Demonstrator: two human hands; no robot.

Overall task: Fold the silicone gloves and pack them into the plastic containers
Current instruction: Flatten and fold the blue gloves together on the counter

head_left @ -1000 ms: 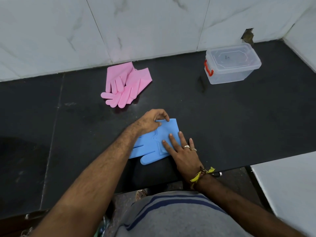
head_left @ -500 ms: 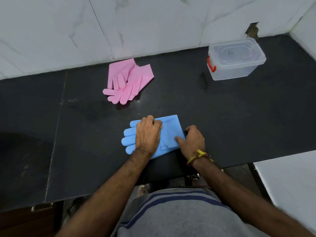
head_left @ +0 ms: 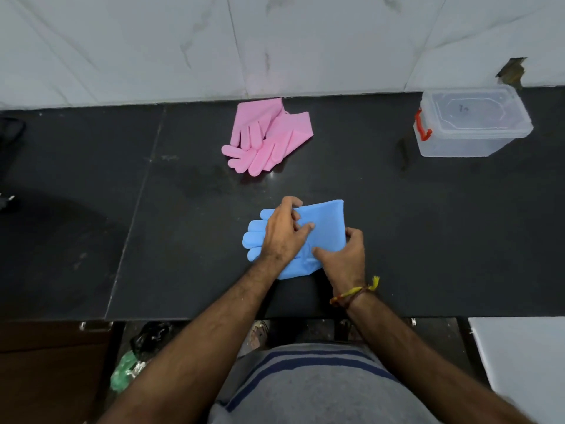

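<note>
A pair of blue silicone gloves [head_left: 327,221] lies stacked on the black countertop [head_left: 183,234] near its front edge, fingers pointing left. My left hand [head_left: 282,232] presses on the gloves' middle, thumb and fingers pinching the material. My right hand [head_left: 345,255] grips the cuff end at the lower right edge. A pair of pink silicone gloves [head_left: 269,137] lies loose farther back by the wall. A clear plastic container [head_left: 472,123] with its lid on and a red latch stands at the back right.
A white marble-look wall [head_left: 275,41] runs behind the counter. A white surface [head_left: 526,356] adjoins the counter's front right corner. Below the counter edge lie a green and black bag [head_left: 134,359] and my foot.
The view has shifted so the gloves sit more central. My left hand has curled its fingers into the blue gloves, and my right hand has moved onto the cuff edge and gripped it.
</note>
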